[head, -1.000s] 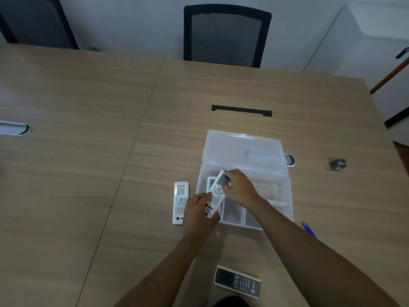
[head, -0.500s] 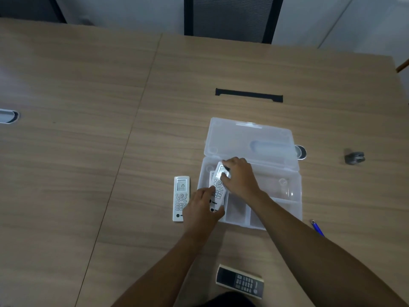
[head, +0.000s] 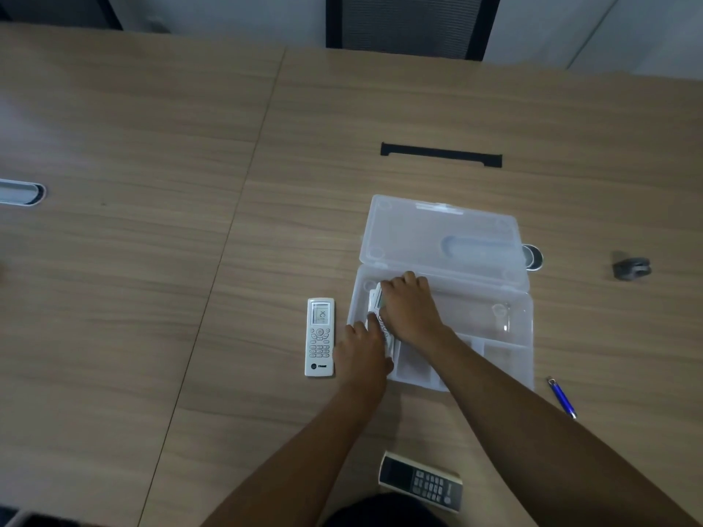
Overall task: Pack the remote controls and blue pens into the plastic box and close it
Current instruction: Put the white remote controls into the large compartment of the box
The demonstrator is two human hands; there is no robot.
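A clear plastic box (head: 509, 336) lies open on the wooden table, its lid (head: 441, 237) folded back. Both hands press a white remote (head: 376, 298) into the box's left compartment: my right hand (head: 409, 306) covers its upper part, my left hand (head: 361, 348) holds its near end. The remote is mostly hidden. A second white remote (head: 320, 336) lies flat just left of the box. A dark-faced remote (head: 422, 481) rests near the table's front edge. A blue pen (head: 562, 397) lies right of the box.
A black cable slot (head: 441, 154) is set in the table behind the box. A round dark disc (head: 532, 256) and a small dark object (head: 631, 268) sit to the right. A grey grommet (head: 21, 192) is at far left. A chair (head: 411, 24) stands behind the table.
The white remote has gone from tilted above the box's left edge down into the left compartment, with both hands following it. The camera has tipped downward.
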